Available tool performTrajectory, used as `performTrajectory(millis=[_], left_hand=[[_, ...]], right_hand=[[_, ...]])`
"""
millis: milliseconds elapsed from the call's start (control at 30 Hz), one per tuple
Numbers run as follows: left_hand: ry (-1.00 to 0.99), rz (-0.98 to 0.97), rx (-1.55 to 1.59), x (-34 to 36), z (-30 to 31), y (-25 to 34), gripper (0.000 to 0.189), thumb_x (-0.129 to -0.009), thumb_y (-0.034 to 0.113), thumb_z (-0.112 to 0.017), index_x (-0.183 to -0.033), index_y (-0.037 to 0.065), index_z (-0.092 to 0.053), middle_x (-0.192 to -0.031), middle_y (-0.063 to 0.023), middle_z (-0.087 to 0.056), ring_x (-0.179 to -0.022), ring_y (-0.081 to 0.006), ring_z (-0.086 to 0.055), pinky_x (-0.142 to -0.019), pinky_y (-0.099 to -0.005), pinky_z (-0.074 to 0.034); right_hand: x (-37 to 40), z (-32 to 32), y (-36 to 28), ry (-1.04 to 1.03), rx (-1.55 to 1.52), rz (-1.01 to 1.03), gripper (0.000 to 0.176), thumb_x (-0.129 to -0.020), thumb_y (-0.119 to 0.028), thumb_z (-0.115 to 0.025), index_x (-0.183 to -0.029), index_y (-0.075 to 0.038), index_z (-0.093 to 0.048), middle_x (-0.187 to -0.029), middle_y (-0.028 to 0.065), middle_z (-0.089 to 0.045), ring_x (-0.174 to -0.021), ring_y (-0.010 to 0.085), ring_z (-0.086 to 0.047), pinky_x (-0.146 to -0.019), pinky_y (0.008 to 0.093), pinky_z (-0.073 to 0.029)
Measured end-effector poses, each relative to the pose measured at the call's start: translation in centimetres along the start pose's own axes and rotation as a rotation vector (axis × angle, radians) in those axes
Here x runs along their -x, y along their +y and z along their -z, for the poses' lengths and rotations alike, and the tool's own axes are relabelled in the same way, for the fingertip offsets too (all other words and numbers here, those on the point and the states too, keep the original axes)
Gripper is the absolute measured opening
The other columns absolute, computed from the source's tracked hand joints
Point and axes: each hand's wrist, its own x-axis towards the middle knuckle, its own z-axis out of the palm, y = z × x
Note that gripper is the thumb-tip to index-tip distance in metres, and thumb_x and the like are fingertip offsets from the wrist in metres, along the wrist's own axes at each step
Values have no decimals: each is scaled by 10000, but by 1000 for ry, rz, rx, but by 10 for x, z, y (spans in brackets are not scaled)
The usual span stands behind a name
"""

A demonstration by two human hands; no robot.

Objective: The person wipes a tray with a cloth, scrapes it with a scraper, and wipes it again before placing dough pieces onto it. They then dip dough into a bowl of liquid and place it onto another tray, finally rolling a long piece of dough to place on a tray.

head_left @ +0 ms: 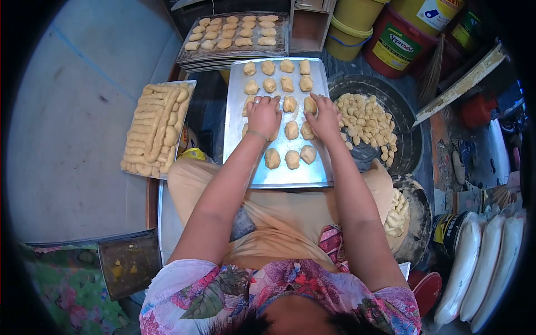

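Observation:
A silver metal tray rests across my lap with rows of rough dough pieces on it. My left hand lies palm down over the tray's left side, fingers pointing away from me, covering dough pieces in part. On the right side my right hand has its fingers spread, with fingertips at a dough piece in the third row. Another piece shows just beside that hand. Between the two hands sits an uncovered dough piece.
Right of the tray stands a round dark pan holding many small dough pieces. A tray of dough strips is at left. Beyond are stacked trays of shaped dough and buckets. Another pan holds pale dough near my right knee.

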Motion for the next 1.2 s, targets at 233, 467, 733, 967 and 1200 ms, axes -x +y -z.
performTrajectory(millis=[233, 467, 733, 967, 1200], left_hand=[[-216, 73, -186, -18, -6, -8, 373, -775, 245, -643, -1146, 203, -652, -1063, -67, -616, -1083, -266, -497, -894, -431, -327], [-1, -175, 104, -20, -16, 5, 398, -768, 260, -638, -1163, 213, -647, -1111, -62, -603, -1117, -257, -490, -906, -424, -299], [-151, -89, -10, -23, -12, 11, 329, -761, 218, -649, -1087, 182, -670, -1067, -77, -615, -1093, -272, -496, -900, -425, -297], [-203, -33, 102, 19, 22, 40, 303, -766, 263, -662, -1034, 120, -673, -1028, -88, -604, -1047, -288, -514, -875, -427, -327], [-189, -40, 74, 40, 11, 35, 310, -724, 223, -663, -1019, 130, -682, -955, -74, -628, -974, -271, -548, -839, -412, -342]], right_hand=[[-3, -1, 2, -8, -18, -21, 571, -757, -282, -693, -1297, -208, -524, -1311, 95, -482, -1230, 268, -416, -1000, 485, -250], [-10, -11, 8, -115, -19, -50, 515, -837, -333, -621, -1337, -274, -512, -1342, 117, -500, -1253, 298, -416, -1025, 510, -233], [-11, -21, 5, -293, 65, -81, 499, -899, -341, -539, -1387, -319, -437, -1445, 111, -408, -1374, 299, -297, -1036, 692, -76], [-8, -22, 8, -373, -28, -49, 568, -894, -314, -557, -1430, -288, -373, -1458, 129, -385, -1409, 309, -234, -1007, 738, 2], [5, 16, -7, -233, -107, -72, 482, -817, -334, -651, -1252, -148, -556, -1155, 147, -568, -1157, 314, -508, -990, 553, -320]])
